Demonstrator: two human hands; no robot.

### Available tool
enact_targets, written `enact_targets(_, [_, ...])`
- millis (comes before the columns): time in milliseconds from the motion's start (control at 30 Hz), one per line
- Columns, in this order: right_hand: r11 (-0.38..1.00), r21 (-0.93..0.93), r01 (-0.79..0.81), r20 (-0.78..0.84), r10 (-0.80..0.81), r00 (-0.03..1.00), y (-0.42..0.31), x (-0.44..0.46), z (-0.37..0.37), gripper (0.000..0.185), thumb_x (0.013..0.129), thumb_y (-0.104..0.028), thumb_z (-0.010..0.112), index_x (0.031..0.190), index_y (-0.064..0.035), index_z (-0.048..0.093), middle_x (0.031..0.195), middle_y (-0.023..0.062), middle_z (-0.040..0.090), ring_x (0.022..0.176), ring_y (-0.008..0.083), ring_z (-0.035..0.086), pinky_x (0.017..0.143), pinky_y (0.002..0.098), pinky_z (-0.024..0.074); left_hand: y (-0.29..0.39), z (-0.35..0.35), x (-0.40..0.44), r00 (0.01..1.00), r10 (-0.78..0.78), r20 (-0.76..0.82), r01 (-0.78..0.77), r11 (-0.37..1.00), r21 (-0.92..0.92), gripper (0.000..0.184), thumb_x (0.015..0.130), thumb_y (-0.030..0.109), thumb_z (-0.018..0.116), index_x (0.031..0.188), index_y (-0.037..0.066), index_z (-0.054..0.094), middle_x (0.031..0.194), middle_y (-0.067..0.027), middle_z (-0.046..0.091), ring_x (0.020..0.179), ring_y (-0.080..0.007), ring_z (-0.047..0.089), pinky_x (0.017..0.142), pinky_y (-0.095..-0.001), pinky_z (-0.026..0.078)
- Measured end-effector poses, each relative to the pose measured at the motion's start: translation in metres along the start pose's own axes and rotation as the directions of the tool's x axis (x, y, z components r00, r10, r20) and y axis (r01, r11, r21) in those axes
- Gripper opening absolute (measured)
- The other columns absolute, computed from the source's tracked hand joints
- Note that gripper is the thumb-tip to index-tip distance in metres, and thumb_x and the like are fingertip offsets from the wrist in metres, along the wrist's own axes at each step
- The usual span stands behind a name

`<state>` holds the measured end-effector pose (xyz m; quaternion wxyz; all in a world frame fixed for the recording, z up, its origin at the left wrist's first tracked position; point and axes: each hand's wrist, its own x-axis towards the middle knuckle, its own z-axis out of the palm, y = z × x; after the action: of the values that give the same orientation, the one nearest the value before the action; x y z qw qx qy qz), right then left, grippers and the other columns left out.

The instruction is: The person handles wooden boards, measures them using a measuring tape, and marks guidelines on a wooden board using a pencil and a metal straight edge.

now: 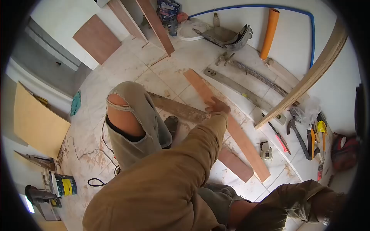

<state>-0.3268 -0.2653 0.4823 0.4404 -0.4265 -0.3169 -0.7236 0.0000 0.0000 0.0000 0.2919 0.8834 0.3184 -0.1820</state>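
1. Clearly, the left hand (pixel 218 106) rested on the long reddish plank (pixel 246 143), which lay in the middle of the scene on the tiled floor (pixel 135 61), slanting from far left to near right.
2. The fingers of this hand were a little apart and reached over the plank toward its left edge. How strongly they pressed, I could not tell.
3. The right hand (pixel 332 206) was dark at the near right edge of the view, so I could not tell whether its fingers were together, apart or around something.
4. On the left of the plank, a dusty timber (pixel 173 106) ran toward the left hand, and nearer lay a shorter reddish piece (pixel 236 164). Under the sleeve (pixel 200 142), their meeting was hidden.
5. For good handling, I judged that a spread palm and even pressure would steady the plank better than fingertips alone.
6. It also seemed wise to brush away the wood chips (pixel 288 172), because crumbs under a board could make it rock.
7. On the right lay a long metal level (pixel 243 91), a tape measure (pixel 266 150) and a hammer (pixel 300 138); these were better left outside the arm's path, in my judgement.
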Motion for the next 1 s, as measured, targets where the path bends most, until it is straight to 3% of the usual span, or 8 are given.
enact_targets(267, [0.999,0.019,0.032,-0.198,-0.027,0.980,0.001,-0.010,0.002,0.020,0.097,-0.025,0.046,0.104,-0.0068,0.054,0.087,0.0080,0.056,0.076,0.0197,0.053,0.064,0.0320,0.0443,0.006,-0.048,-0.017,0.993,-0.067,0.094,0.106,0.857,-0.504,0.105,0.074,0.016,0.072,0.157,0.012,0.008,0.144,-0.0262,0.029,0.122,-0.0391,0.047,0.096,-0.0458,0.046])
enact_targets(367, [0.999,0.022,-0.037,-0.135,0.039,0.990,0.000,-0.009,-0.016,0.020,0.097,-0.024,0.046,0.102,-0.0065,0.055,0.085,0.0078,0.056,0.077,0.0199,0.054,0.063,0.0317,0.0445,-0.007,-0.070,0.013,0.928,0.329,-0.173,-0.295,0.369,-0.881,0.092,0.074,0.009,0.067,0.152,0.011,0.017,0.124,-0.0188,0.045,0.112,-0.0285,0.052,0.091,-0.0423,0.047])
enact_targets(433, [0.998,0.058,-0.034,-0.136,0.042,0.990,0.002,-0.008,-0.017,0.019,0.097,-0.023,0.046,0.100,-0.0066,0.055,0.084,0.0072,0.055,0.076,0.0199,0.054,0.063,0.0311,0.0444,-0.001,-0.146,-0.004,0.908,0.418,0.021,-0.093,0.250,-0.964,0.075,0.074,0.002,0.062,0.142,0.009,0.031,0.110,-0.0137,0.052,0.105,-0.0233,0.055,0.089,-0.0422,0.048])
enact_targets(500, [0.996,0.051,-0.072,-0.091,0.076,0.993,0.004,-0.004,-0.024,0.018,0.096,-0.022,0.046,0.100,-0.0068,0.055,0.083,0.0065,0.055,0.074,0.0195,0.054,0.063,0.0311,0.0444,0.005,-0.194,0.013,0.722,0.664,-0.194,-0.255,-0.005,-0.967,0.061,0.081,0.008,0.062,0.137,0.008,0.039,0.105,-0.0135,0.054,0.100,-0.0278,0.056,0.088,-0.0448,0.049])
enact_targets(600, [0.999,-0.020,-0.047,-0.048,0.046,0.998,0.008,0.010,-0.032,0.016,0.095,-0.021,0.046,0.099,-0.0074,0.054,0.083,0.0053,0.054,0.070,0.0184,0.052,0.063,0.0319,0.0440,0.009,-0.199,-0.008,0.661,0.750,-0.029,0.225,-0.234,-0.946,0.049,0.090,0.021,0.060,0.134,0.007,0.044,0.112,-0.0142,0.054,0.100,-0.0298,0.055,0.089,-0.0488,0.048])
enact_targets(733, [0.996,-0.084,0.002,-0.243,-0.022,0.970,0.021,-0.016,0.026,0.014,0.093,-0.019,0.049,0.094,-0.0075,0.055,0.082,0.0038,0.054,0.067,0.0164,0.050,0.060,0.0300,0.0412,0.009,-0.166,-0.021,0.816,0.571,0.091,0.155,-0.064,-0.986,0.057,0.098,0.044,0.050,0.137,0.005,0.038,0.123,-0.0162,0.051,0.107,-0.0316,0.053,0.097,-0.0548,0.045])
enact_targets(900, [0.994,-0.053,-0.091,-0.003,0.091,0.996,-0.006,0.001,0.002,0.014,0.091,-0.017,0.049,0.098,-0.0064,0.055,0.086,0.0040,0.055,0.065,0.0156,0.050,0.058,0.0263,0.0394,0.075,-0.255,-0.047,0.724,0.687,-0.071,0.143,-0.249,-0.958,0.065,0.100,0.061,0.028,0.131,0.005,0.040,0.118,-0.0190,0.050,0.104,-0.0354,0.053,0.095,-0.0581,0.045])
enact_targets(1000, [0.998,-0.055,0.023,-0.078,-0.027,0.997,-0.019,0.025,-0.025,0.016,0.091,-0.016,0.050,0.102,-0.0054,0.054,0.087,0.0052,0.056,0.064,0.0164,0.050,0.058,0.0272,0.0417,0.124,-0.302,-0.059,0.609,0.771,-0.188,0.176,-0.361,-0.916,0.075,0.097,0.070,0.015,0.132,0.009,0.038,0.114,-0.0213,0.050,0.101,-0.0383,0.052,0.096,-0.0622,0.042])
